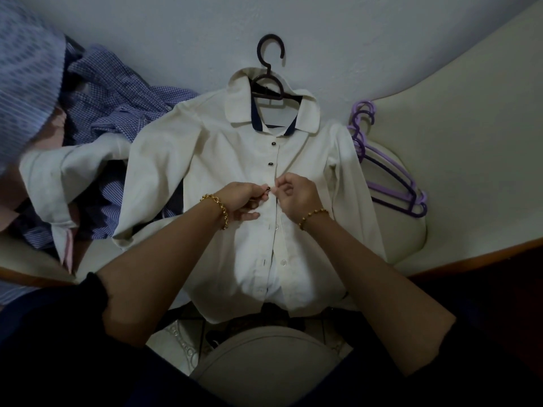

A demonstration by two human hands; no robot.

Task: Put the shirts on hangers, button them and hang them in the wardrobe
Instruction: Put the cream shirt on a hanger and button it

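Two forearms reach up from our dark sleeves point(58, 333) at the bottom of the frame, and between them we see a round beige cushioned seat point(264, 365) over a patch of patterned tiled floor point(182, 345). Each wrist wears a gold beaded bracelet point(218, 207).

At mid-frame our hands meet over the front of a cream long-sleeved shirt point(211, 160). It lies flat, face up, on a pale cushioned surface point(440, 160) edged in brown wood. Our left hand point(244, 201) has its thumb and forefinger closed narrowly on a small dark round button point(268, 188), with the other fingers loosely curled beneath. Our right hand point(295, 198), just beside it, pinches the edge of the shirt front at the same spot, its remaining fingers folded in. Below our hands the front edges run side by side, and pale buttons show. Above them two dark buttons sit fastened.

Higher still, the collar with its navy lining spreads around a dark plastic hanger point(270, 51), whose hook points to the top of the frame.

At centre right, touching the sleeve, lies a stack of purple plastic hangers point(390, 186). At upper left a heap of blue checked and striped shirts point(117, 95) is piled, with another white garment point(58, 174) draped over it.
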